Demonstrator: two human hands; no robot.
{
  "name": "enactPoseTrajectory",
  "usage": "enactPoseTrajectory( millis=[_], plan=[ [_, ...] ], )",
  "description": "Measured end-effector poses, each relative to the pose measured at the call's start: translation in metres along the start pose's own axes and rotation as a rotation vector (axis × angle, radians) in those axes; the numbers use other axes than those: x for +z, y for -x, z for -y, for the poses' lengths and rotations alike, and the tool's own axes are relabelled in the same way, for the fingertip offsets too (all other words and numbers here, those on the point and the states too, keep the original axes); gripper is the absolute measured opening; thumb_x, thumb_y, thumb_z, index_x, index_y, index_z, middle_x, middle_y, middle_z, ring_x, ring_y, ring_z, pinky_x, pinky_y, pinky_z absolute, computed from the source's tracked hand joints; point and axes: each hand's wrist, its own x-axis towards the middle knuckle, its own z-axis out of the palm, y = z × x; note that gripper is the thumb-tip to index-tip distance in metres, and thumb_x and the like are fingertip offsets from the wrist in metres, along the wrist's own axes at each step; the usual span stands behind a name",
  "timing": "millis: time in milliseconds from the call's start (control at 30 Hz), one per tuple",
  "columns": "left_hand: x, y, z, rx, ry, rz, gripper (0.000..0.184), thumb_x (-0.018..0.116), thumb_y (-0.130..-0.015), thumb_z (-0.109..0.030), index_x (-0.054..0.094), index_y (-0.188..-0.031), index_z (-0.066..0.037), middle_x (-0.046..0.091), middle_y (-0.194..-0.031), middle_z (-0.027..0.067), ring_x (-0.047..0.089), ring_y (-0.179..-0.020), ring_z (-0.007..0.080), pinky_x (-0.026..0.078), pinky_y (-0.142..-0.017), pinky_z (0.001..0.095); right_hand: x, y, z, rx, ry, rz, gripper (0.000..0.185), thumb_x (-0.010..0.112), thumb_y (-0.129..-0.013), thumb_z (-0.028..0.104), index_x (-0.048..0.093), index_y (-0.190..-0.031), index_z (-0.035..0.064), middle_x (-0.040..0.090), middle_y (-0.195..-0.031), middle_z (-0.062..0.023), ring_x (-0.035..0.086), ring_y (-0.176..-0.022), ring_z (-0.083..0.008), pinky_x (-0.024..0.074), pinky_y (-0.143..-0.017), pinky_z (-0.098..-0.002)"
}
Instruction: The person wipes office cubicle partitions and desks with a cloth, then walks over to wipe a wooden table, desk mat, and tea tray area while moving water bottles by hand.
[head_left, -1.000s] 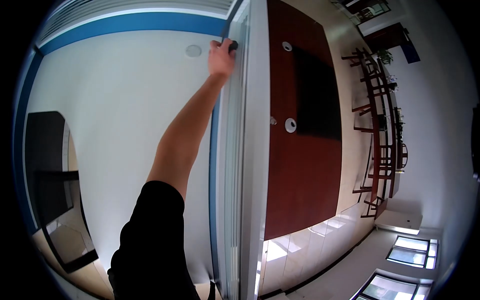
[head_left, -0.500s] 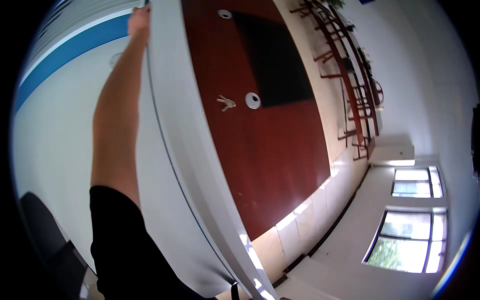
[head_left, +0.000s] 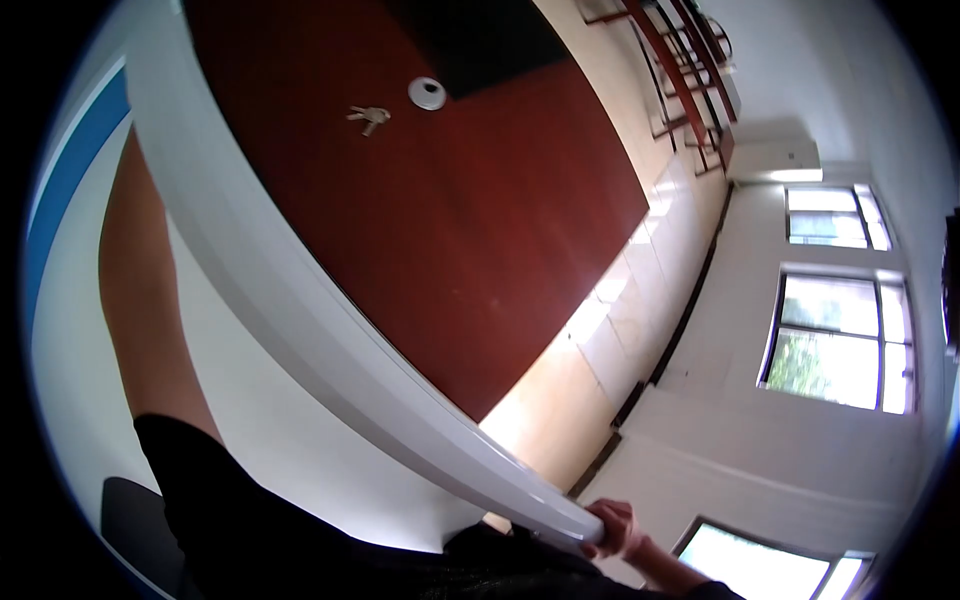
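A large white panel (head_left: 310, 365) with a thick pale edge runs diagonally across the view. My right hand (head_left: 614, 528) is closed around the panel's end at the lower right, fingers curled over its edge. On the left, my left forearm (head_left: 140, 260) reaches up along the panel's white face. The left hand itself is hidden behind the pale edge. A blue band (head_left: 75, 165) crosses the panel's face at the far left.
Beyond the edge lies a dark red tabletop (head_left: 420, 250) with a bunch of keys (head_left: 370, 119), a round white grommet (head_left: 427, 93) and a black mat (head_left: 490, 45). Wooden furniture (head_left: 680, 75) stands along the wall. Windows (head_left: 835, 335) are at the right. Part of a black chair (head_left: 140, 525) shows at lower left.
My right hand has come into view, gripping the panel's end. My left hand, seen earlier at the panel's top edge, is now hidden. The view has shifted, so the panel lies more slanted.
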Motion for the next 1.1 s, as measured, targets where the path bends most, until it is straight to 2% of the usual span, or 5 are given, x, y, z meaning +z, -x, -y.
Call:
enactPoseTrajectory(
  millis=[367,400,567,700,1100],
  plan=[
    [-0.061,0.183,-0.031,0.095,-0.086,0.078,0.039,0.065,-0.088,-0.029,0.060,-0.117,-0.003,0.066,-0.116,0.0113,0.062,-0.109,0.0271,0.049,-0.094,0.0381,-0.016,0.008,0.021,0.003,-0.080,0.019,0.053,0.060,-0.086,0.049,0.058,-0.094,-0.0037,0.061,-0.076,-0.0178,0.063,-0.062,-0.0341,0.0549,-0.058,-0.0431],
    [-0.062,0.203,-0.023,0.017,0.449,0.123,0.039,0.067,-0.087,-0.026,0.061,-0.117,-0.004,0.067,-0.114,0.0130,0.063,-0.108,0.0279,0.049,-0.093,0.0380,-0.020,0.010,0.024,0.033,-0.087,0.049,0.052,0.060,-0.086,0.047,0.058,-0.097,-0.0037,0.062,-0.079,-0.0192,0.065,-0.067,-0.0357,0.0557,-0.062,-0.0438],
    [-0.113,0.369,-0.070,0.234,0.131,0.183,0.040,0.053,-0.094,-0.028,0.059,-0.119,0.003,0.059,-0.121,0.0234,0.054,-0.114,0.0416,0.042,-0.099,0.0490,-0.017,0.028,0.023,0.046,-0.099,0.001,0.054,0.060,-0.088,0.049,0.057,-0.100,-0.0034,0.064,-0.084,-0.0216,0.066,-0.073,-0.0364,0.0559,-0.066,-0.0431],
    [-0.172,0.488,-0.176,0.067,0.043,0.313,0.031,0.063,-0.087,-0.026,0.064,-0.099,0.002,0.061,-0.093,0.0231,0.060,-0.087,0.0433,0.048,-0.074,0.0489,-0.014,0.040,0.014,0.068,-0.059,0.041,0.056,0.056,-0.089,0.053,0.057,-0.098,-0.0021,0.064,-0.081,-0.0230,0.064,-0.073,-0.0405,0.0530,-0.067,-0.0464],
    [-0.254,0.711,-0.278,-0.346,0.312,0.442,0.033,0.065,-0.087,-0.026,0.063,-0.103,0.003,0.065,-0.102,0.0217,0.064,-0.097,0.0372,0.050,-0.082,0.0472,-0.025,0.066,-0.002,0.027,-0.156,0.128,0.069,0.046,-0.092,0.062,0.055,-0.112,-0.0035,0.066,-0.098,-0.0219,0.066,-0.089,-0.0363,0.0519,-0.080,-0.0439]
  ],
)
